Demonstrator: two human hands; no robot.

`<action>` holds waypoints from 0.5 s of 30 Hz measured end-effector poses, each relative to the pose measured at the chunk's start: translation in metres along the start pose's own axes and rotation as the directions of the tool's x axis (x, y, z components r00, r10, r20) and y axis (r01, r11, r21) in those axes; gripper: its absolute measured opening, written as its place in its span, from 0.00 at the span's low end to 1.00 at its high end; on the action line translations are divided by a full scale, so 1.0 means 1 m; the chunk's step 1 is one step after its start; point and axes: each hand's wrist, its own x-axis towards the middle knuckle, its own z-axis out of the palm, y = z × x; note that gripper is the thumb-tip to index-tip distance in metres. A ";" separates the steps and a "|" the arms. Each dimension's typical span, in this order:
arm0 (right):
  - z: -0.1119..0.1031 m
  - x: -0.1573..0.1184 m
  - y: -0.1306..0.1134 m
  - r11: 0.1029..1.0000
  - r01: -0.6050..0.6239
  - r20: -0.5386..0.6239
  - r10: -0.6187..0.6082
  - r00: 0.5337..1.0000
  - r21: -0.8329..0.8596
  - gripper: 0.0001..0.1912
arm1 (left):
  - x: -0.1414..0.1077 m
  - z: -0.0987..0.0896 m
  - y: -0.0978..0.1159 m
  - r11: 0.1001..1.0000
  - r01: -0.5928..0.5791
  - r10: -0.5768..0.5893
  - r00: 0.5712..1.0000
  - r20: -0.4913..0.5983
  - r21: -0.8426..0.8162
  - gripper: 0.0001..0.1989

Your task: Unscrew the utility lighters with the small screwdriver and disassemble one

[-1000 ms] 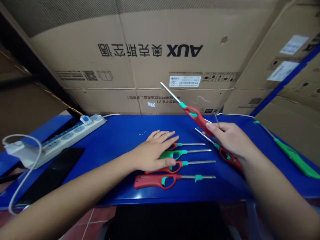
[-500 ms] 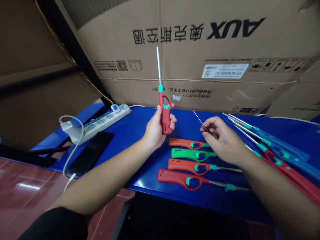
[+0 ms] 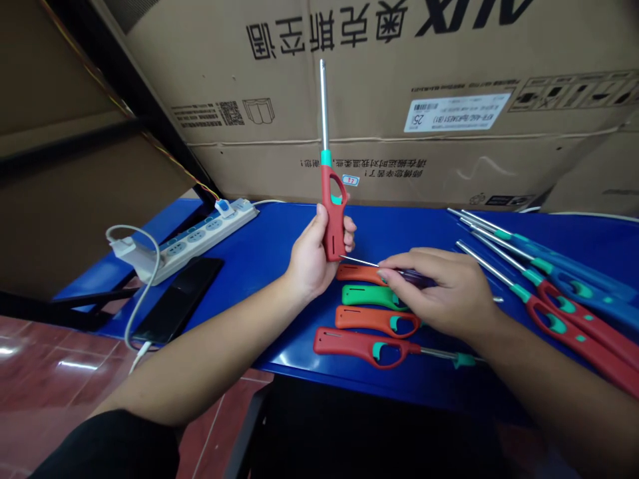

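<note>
While your left hand (image 3: 312, 256) closes around the grip of a red utility lighter (image 3: 333, 213), your right hand (image 3: 439, 293) pinches a small screwdriver (image 3: 412, 278) between thumb and fingers, its dark handle partly hidden in your grasp. Your left palm faces your right hand, and your right hand lies nearly flat, wrist toward the lower right. The lighter stands almost upright in your left hand, above the blue desk (image 3: 279, 233), with its long axis nearly vertical and its steel nozzle (image 3: 323, 113) pointing up. The screwdriver's thin shaft lies almost level, pointing left toward the lighter's lower end; you cannot tell whether its tip touches. Compared with the frame half a second ago, your right hand has swung that shaft down from a steep upward slant and moved lower and closer to the lighter. Under your right hand, a row of lighters lies side by side: an orange lighter (image 3: 359, 273), a green lighter (image 3: 364, 297), a second orange lighter (image 3: 372, 320) and a red lighter (image 3: 354, 346). More red and blue lighters (image 3: 574, 283) fan out at the right. A power strip (image 3: 200, 236) and a black phone (image 3: 177, 299) sit at the left, below a cardboard carton (image 3: 349, 100)
</note>
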 end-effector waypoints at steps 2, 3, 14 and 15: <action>0.000 -0.001 -0.002 1.000 -0.021 0.014 0.021 1.000 -0.008 0.04 | -0.002 0.001 -0.003 1.000 -0.015 0.016 1.000 -0.016 0.024 0.18; 0.000 -0.001 -0.004 0.999 -0.036 0.019 0.037 0.999 -0.029 0.04 | -0.003 0.001 -0.005 0.998 -0.031 0.033 0.999 -0.032 0.050 0.18; 0.002 -0.007 -0.017 0.884 -0.360 -0.047 0.390 0.919 0.298 0.06 | -0.015 0.005 -0.016 0.902 -0.363 0.389 0.918 -0.075 0.232 0.18; 0.003 -0.008 -0.016 0.871 -0.379 -0.018 0.405 0.914 0.312 0.08 | -0.016 0.005 -0.016 0.889 -0.389 0.418 0.905 -0.079 0.242 0.18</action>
